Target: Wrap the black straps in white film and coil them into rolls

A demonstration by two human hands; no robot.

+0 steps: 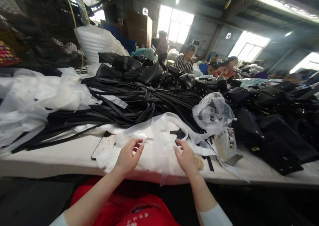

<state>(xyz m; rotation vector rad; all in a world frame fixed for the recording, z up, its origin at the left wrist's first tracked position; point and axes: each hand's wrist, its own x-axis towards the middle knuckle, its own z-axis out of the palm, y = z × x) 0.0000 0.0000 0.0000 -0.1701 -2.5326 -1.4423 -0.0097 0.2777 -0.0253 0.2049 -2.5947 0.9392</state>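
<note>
My left hand (130, 155) is over the near edge of the table, its fingers curved and apart, with nothing seen in them. To its right, my right hand (184, 155) has thumb and fingers apart and also looks bare. Between and beneath the hands lie thin white sheets and strips (159, 146). A small black piece (179, 133) lies just beyond my right hand. Beside that hand are a yellowish rounded object (199, 163) and a short black strip (210, 163). A flat, pale patterned item with a dark edge (103, 147) sits left of my left hand.
Long black straps (149, 98), tied in a bundle, lie across the table (62, 156). White sheets (50, 93) pile up at left. Black bags (271, 136) crowd the right. A clear plastic bag (213, 112) stands near a clear container (225, 143). Several people are farther back.
</note>
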